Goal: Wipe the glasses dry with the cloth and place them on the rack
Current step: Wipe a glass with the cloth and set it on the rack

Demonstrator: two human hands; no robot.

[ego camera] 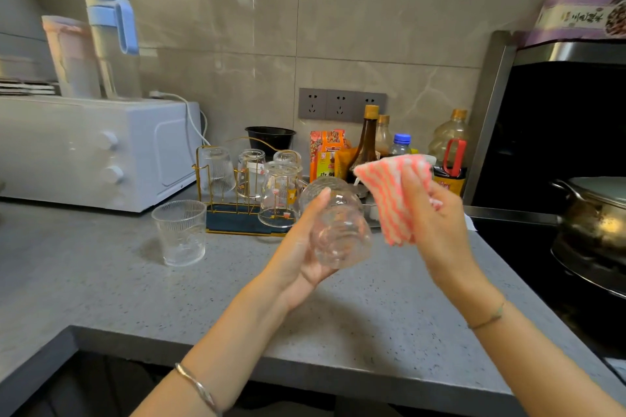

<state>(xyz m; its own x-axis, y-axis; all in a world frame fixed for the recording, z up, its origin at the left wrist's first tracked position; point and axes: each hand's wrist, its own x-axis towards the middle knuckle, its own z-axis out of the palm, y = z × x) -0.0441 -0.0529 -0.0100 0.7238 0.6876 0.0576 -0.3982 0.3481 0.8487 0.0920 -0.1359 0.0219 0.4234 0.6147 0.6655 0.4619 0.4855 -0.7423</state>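
The glass [338,227] is held in the air just in front of the rack [244,223] and a little to its right, above the grey speckled counter [135,298]. The left hand [298,254] cradles it from below and from the side: the palm sits under the lower end, one digit [321,203] lies nearly straight up the near wall, and the other fingers wrap behind, seen only dimly through the glass. Its long axis is tilted, running from the end nearest the rack down toward the person; the lower end looks like the wider, open one, though the clear wall makes that hard to settle. It is a plain transparent tumbler with a faintly textured surface. The right hand [437,223] is further right of the rack, apart from the glass, its fingers curled round a folded cloth [393,193] and pinching it — a soft, ridged cloth in pink and white stripes that sticks up above the knuckles and hangs below them. The rack is thin gold wire on a dark blue tray, and several glasses stand upside down on its pegs, among them a ribbed one [216,169] and a printed one [281,196]. Just left of the rack a ribbed tumbler [179,234] stands upright on the counter — mouth up.
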